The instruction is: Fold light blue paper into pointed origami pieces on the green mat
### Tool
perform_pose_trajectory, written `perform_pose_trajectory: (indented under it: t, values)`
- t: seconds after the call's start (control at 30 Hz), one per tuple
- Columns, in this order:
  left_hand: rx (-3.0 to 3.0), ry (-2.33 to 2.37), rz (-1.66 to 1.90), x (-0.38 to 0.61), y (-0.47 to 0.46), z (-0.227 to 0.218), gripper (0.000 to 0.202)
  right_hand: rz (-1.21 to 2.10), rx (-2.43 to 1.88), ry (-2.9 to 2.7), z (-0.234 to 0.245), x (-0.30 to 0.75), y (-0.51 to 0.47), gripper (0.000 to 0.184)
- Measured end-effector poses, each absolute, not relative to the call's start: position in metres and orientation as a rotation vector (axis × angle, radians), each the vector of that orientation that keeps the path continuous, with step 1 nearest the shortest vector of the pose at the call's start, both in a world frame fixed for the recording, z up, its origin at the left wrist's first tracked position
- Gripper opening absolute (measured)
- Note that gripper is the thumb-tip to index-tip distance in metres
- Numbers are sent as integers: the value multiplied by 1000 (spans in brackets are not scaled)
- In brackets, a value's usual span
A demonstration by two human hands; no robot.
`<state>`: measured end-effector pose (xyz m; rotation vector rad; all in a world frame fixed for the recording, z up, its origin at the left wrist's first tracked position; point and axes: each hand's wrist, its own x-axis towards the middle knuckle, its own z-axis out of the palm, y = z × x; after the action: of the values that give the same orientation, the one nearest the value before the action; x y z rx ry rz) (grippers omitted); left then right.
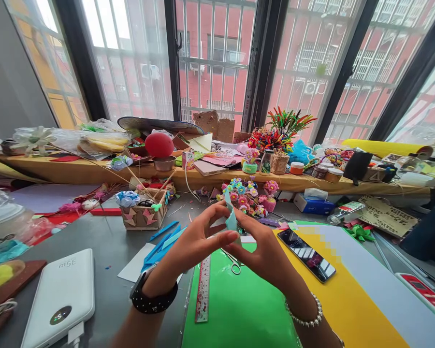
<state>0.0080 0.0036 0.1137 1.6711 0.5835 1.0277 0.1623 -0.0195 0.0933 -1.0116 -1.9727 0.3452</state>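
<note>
A grey bench (105,246) stretches below barred windows, with a long yellow-draped shelf (94,171) of craft clutter behind it. On the bench lie a yellow sheet (348,299) and a green sheet (239,309), side by side and overlapping. A white power bank (60,297) at lower left reads "35w" upside down.

Both forearms reach in from the bottom edge and meet above the green sheet. The left hand (197,244), a black watch on its wrist, has thumb and forefinger pinched in a closed grip on a small pale blue paper strip (231,217). The right hand (264,251), a beaded bracelet on its wrist, pinches the same strip from the other side, fingers curled. The strip stands upright between the fingertips, held in the air.

Just under the hands lie a red ruler (203,290) and small scissors (234,263). A black phone (306,254) rests on the yellow sheet, right of the hands. Further right, a brown card (386,216) bears handwriting too small to read.
</note>
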Motion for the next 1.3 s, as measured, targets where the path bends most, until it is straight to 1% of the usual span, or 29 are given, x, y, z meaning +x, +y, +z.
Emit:
perform_pose_trajectory:
  t: [0.17,0.4,0.47,0.57,0.67,0.77,0.87,0.97,1.13,1.3]
  values:
    - [1662,570,1023,8,3,112,23,369,-936,-1928,96,166,-21,58]
    - [1585,594,1063,8,3,114,41,447,-929,-1903,100,169,-23,60]
    - [1585,579,1042,7,4,115,42,497,-912,-1892,100,170,-23,58]
    - [1598,552,1033,4,4,116,38,562,-878,-1867,100,171,-23,53]
    - [1623,560,1061,3,4,115,39,596,-867,-1852,100,170,-23,45]
    - [1663,699,1109,3,5,115,39,514,-912,-1804,99,169,-23,38]
    - [1755,942,1165,-1,9,115,30,360,-1034,-1709,98,173,-21,33]
    - [1957,1250,1218,-10,13,117,24,300,-1131,-1604,98,182,-19,28]
    - [2298,1703,1316,-17,13,117,31,436,-1068,-1593,99,195,-18,27]
    - [2553,1705,1261,-6,10,113,29,638,-969,-1642,102,199,-22,32]
